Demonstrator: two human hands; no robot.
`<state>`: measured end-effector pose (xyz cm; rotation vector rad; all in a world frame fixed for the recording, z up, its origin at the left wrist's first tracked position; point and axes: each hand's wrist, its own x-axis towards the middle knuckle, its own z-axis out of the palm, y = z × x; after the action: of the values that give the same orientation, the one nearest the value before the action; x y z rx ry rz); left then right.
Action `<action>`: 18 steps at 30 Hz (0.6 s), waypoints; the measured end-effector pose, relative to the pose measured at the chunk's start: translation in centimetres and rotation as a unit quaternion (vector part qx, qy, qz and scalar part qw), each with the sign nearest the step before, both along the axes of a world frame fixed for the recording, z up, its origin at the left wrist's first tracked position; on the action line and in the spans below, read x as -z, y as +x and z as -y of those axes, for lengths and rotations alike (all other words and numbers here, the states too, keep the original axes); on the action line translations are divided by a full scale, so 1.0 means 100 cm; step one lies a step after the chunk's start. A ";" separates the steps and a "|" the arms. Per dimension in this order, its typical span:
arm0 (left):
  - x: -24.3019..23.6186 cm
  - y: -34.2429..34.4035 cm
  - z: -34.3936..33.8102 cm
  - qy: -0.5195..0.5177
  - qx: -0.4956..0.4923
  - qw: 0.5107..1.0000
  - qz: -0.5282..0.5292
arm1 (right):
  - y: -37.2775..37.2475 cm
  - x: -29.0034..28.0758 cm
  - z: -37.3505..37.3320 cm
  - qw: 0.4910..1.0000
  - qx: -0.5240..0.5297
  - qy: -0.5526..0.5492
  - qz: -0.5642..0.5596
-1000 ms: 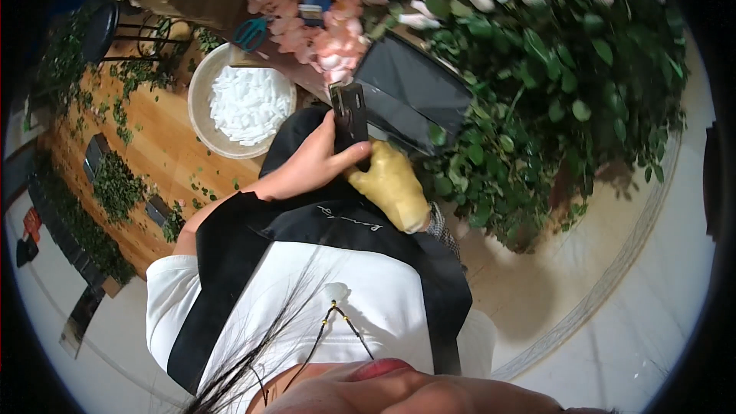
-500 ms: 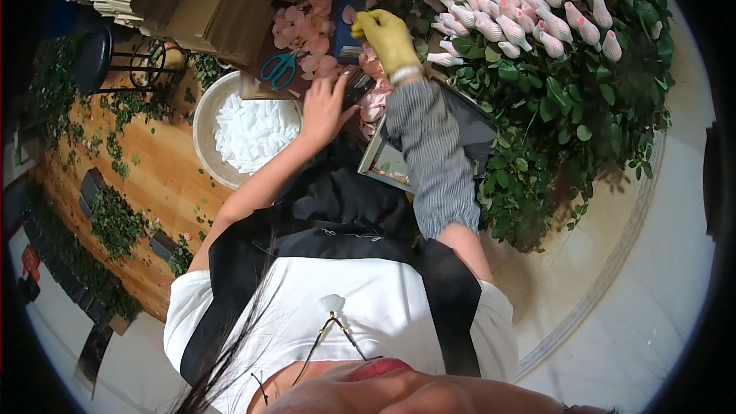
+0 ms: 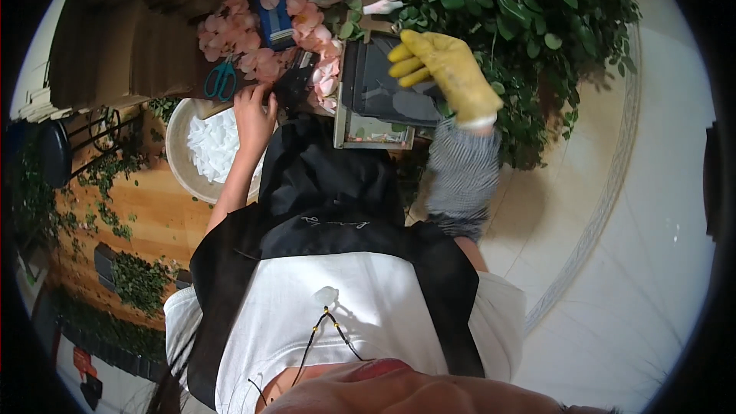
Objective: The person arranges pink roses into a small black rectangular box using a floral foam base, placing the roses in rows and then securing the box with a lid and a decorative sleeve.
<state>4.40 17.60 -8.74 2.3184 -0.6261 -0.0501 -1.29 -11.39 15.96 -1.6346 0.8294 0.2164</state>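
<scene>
Nearby, pink petals [image 3: 264,65] lie between scissors [image 3: 224,69] and gloved right hand [image 3: 447,69].

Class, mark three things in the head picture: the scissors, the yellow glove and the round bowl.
Scissors [image 3: 221,77]: head view, on the teal handles.
Yellow glove [image 3: 457,73]: head view, broad part between fingers and cuff.
Bowl [image 3: 175,149]: head view, left wall.

We have a brown table [image 3: 202,74] bearing pink petals [image 3: 262,66], teal scissors [image 3: 221,81], a blue tool [image 3: 273,19] and a blurred black tool [image 3: 296,79]. Below, our wood floor [image 3: 170,216] carries scattered leaves [image 3: 98,178] and a stool [image 3: 55,155]; pale tiles [image 3: 652,222] spread at our right.
</scene>
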 end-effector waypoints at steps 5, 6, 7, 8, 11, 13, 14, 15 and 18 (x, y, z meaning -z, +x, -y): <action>-0.003 0.003 -0.002 -0.014 0.020 1.000 0.014 | -0.069 0.082 0.070 0.871 -0.363 -0.114 -0.311; -0.002 0.002 -0.006 -0.018 0.003 1.000 0.001 | -0.074 0.077 0.069 0.804 -0.398 -0.092 -0.432; -0.005 0.000 -0.015 -0.018 -0.023 1.000 -0.010 | -0.070 0.071 0.062 0.718 -0.434 -0.071 -0.540; -0.008 0.001 -0.025 -0.006 -0.049 0.999 -0.015 | -0.043 0.043 0.047 0.725 -0.511 -0.183 -0.424; -0.006 0.007 -0.021 -0.068 -0.041 0.995 -0.064 | 0.023 0.012 -0.005 0.941 -0.332 -0.063 0.035; -0.005 0.016 -0.001 -0.097 -0.031 0.988 -0.114 | 0.079 0.048 -0.043 0.963 -0.166 0.009 0.214; -0.011 0.023 0.011 -0.120 -0.038 0.984 -0.127 | 0.107 0.071 -0.054 0.966 -0.137 -0.096 0.196; -0.015 0.026 0.025 -0.146 -0.038 0.978 -0.145 | 0.134 0.113 -0.047 0.975 -0.149 -0.110 0.121; -0.010 0.046 0.032 -0.151 -0.061 0.966 -0.202 | 0.165 0.171 -0.040 0.951 -0.269 -0.052 0.146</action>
<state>8.97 14.45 -7.75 1.9666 -0.2628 -0.3375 15.26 -7.37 -1.15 -1.9125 0.1583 0.3057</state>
